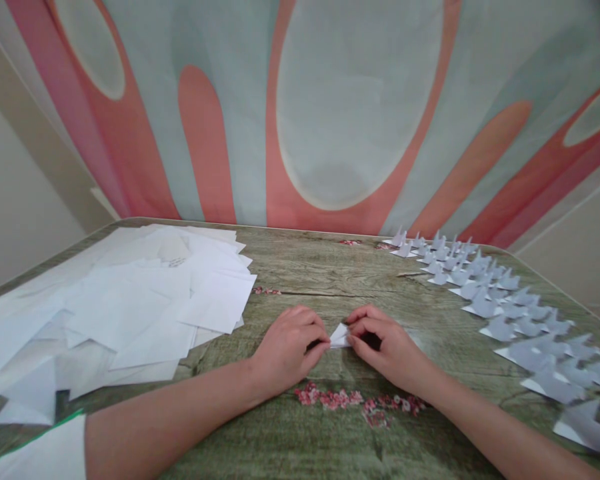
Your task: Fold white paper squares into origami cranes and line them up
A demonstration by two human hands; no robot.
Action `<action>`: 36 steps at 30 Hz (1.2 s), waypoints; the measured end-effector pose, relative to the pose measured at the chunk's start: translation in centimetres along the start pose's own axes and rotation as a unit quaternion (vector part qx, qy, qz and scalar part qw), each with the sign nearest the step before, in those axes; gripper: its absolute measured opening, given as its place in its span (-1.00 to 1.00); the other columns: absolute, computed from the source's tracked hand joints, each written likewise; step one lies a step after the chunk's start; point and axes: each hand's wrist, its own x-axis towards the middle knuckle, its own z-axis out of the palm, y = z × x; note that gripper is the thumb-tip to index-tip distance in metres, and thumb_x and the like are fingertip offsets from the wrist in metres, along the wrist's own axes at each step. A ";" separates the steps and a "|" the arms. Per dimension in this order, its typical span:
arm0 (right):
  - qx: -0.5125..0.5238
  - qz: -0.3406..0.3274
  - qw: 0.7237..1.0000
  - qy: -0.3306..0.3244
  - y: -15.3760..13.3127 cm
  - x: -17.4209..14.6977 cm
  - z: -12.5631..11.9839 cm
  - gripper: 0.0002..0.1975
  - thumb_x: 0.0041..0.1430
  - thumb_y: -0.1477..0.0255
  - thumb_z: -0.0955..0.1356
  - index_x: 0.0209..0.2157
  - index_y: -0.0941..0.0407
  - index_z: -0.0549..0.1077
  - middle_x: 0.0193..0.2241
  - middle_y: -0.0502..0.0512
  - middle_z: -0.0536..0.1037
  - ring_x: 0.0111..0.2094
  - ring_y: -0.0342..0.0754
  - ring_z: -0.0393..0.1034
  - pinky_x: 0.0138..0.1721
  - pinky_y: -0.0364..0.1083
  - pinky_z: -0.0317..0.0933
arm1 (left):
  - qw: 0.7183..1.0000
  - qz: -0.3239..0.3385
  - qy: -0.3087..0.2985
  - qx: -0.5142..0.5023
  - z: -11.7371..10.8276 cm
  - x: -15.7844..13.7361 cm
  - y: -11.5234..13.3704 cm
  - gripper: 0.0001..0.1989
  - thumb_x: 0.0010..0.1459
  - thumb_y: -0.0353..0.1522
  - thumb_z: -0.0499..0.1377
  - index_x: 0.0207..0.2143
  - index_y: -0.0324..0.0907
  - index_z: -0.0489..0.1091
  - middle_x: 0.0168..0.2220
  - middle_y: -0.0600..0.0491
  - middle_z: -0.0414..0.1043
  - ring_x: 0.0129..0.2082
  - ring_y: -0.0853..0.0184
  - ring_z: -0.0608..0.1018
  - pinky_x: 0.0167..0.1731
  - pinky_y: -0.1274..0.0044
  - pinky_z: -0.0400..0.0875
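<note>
Folded paper piece [339,335]: you are pinching this small white triangle between both hands at the middle of the table [330,267], just beyond the strip of pink blossom print [350,399]. Your left hand [290,347] is curling its fingertips together on the piece's left edge, knuckles raised and palm facing down. Your right hand [385,343] is closing on the right edge in the same way, with the thumb tucked under the fingers. Both hands are clamping the paper, and only its pointed centre is showing between them; the crease itself is hiding under your fingers, so its exact line cannot be told.

Judging from the size and shape of the piece, you are working at a late, small fold and not an opening one, pressing a crease flat against the tabletop. The next move is likely calling for a firm run of a fingertip along the fold while the other hand is keeping the corners aligned, since a piece this small is apt to slip or skew.

To your left, a loose heap of flat white sheets [130,307] is lying well apart from your hands. To your right, rows of finished folded figures [505,307], each with raised points, are standing in a band running from the far edge toward you. A patterned cloth backdrop [330,107] is hanging behind the table.
</note>
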 end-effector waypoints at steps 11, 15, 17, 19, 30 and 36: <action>-0.001 0.005 1.000 0.001 -0.1 0.0 0.0 -0.89 0.04 0.58 0.29 -0.50 0.13 0.40 -0.30 0.07 0.38 -0.26 -0.10 0.32 -0.19 -0.09 0.19 | 0.983 0.074 -0.053 0.163 -0.1 -1.2 2.2 -0.61 0.15 -0.25 0.10 0.01 -0.19 0.24 -0.12 -0.03 0.35 -0.04 0.18 0.31 -0.02 0.30 0.15; -0.004 0.010 1.000 0.000 -0.2 0.1 0.0 -0.89 0.03 0.59 0.29 -0.51 0.14 0.40 -0.31 0.07 0.38 -0.27 -0.10 0.33 -0.20 -0.09 0.20 | 0.980 0.076 -0.057 0.175 0.2 -1.5 2.4 -0.63 0.17 -0.24 0.08 -0.01 -0.22 0.25 -0.12 -0.05 0.36 -0.05 0.19 0.33 -0.01 0.31 0.15; -0.006 0.011 1.000 0.002 -0.1 0.2 0.0 -0.89 0.02 0.59 0.29 -0.51 0.13 0.40 -0.32 0.07 0.38 -0.28 -0.09 0.33 -0.21 -0.08 0.20 | 0.980 0.071 -0.066 0.172 0.1 -1.5 2.5 -0.63 0.17 -0.24 0.07 -0.01 -0.23 0.25 -0.12 -0.05 0.36 -0.06 0.18 0.33 -0.02 0.31 0.16; -0.004 0.010 1.000 0.003 0.0 0.3 0.1 -0.89 0.01 0.59 0.30 -0.52 0.13 0.40 -0.32 0.07 0.39 -0.28 -0.09 0.33 -0.22 -0.08 0.21 | 0.981 0.063 -0.077 0.166 0.0 -1.4 2.5 -0.62 0.17 -0.23 0.07 -0.01 -0.23 0.24 -0.11 -0.05 0.35 -0.06 0.18 0.33 -0.03 0.31 0.17; -0.003 0.009 1.000 0.002 0.2 0.4 0.2 -0.90 0.00 0.59 0.30 -0.52 0.14 0.38 -0.33 0.06 0.38 -0.31 -0.11 0.32 -0.25 -0.10 0.21 | 0.982 0.053 -0.077 0.163 0.2 -1.3 2.4 -0.58 0.14 -0.21 0.09 0.00 -0.25 0.23 -0.11 -0.07 0.32 -0.04 0.15 0.31 -0.02 0.30 0.18; -0.004 0.002 1.000 0.005 0.4 0.4 0.3 -0.90 0.01 0.59 0.29 -0.52 0.13 0.37 -0.32 0.07 0.38 -0.31 -0.11 0.32 -0.26 -0.10 0.21 | 0.982 0.063 -0.062 0.165 0.4 -1.4 2.3 -0.58 0.13 -0.22 0.11 -0.01 -0.26 0.25 -0.10 -0.07 0.34 -0.04 0.18 0.33 -0.02 0.33 0.20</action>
